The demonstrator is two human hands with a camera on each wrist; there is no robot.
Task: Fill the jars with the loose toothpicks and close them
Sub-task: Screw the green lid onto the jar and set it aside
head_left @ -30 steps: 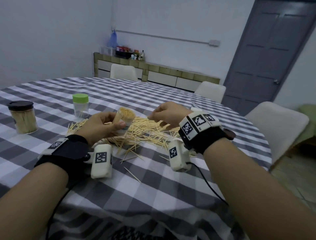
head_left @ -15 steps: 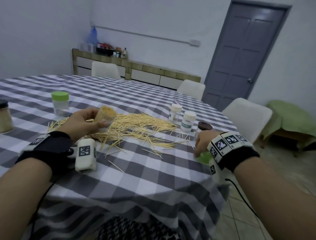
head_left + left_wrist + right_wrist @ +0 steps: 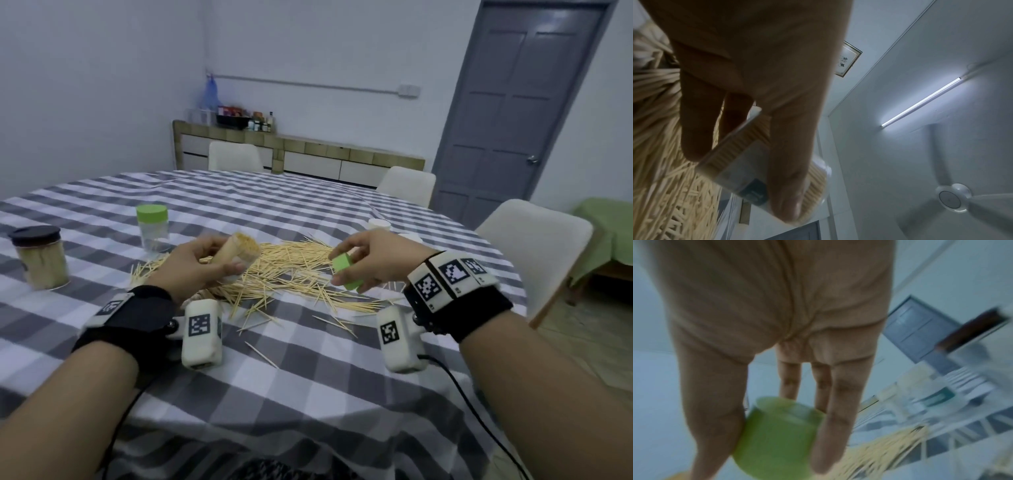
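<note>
Here the left hand [image 3: 191, 265] gripped a tilted, open jar [image 3: 239, 251] packed with toothpicks above the loose toothpicks [image 3: 291, 274] on the table [image 3: 308, 394], while the right hand [image 3: 373, 260] pinched a green lid [image 3: 346, 270] just beside it

The walls [image 3: 102, 85] are plain pale white. A grey panelled door [image 3: 520, 113] stands at the right. A low tiled counter [image 3: 301, 150] runs along the far wall, with bottles on its left end. White chairs [image 3: 534, 246] stand around the table with a checked cloth [image 3: 308, 377]. On the ceiling are a tube light [image 3: 920, 102] and a fan [image 3: 953, 198].
</note>
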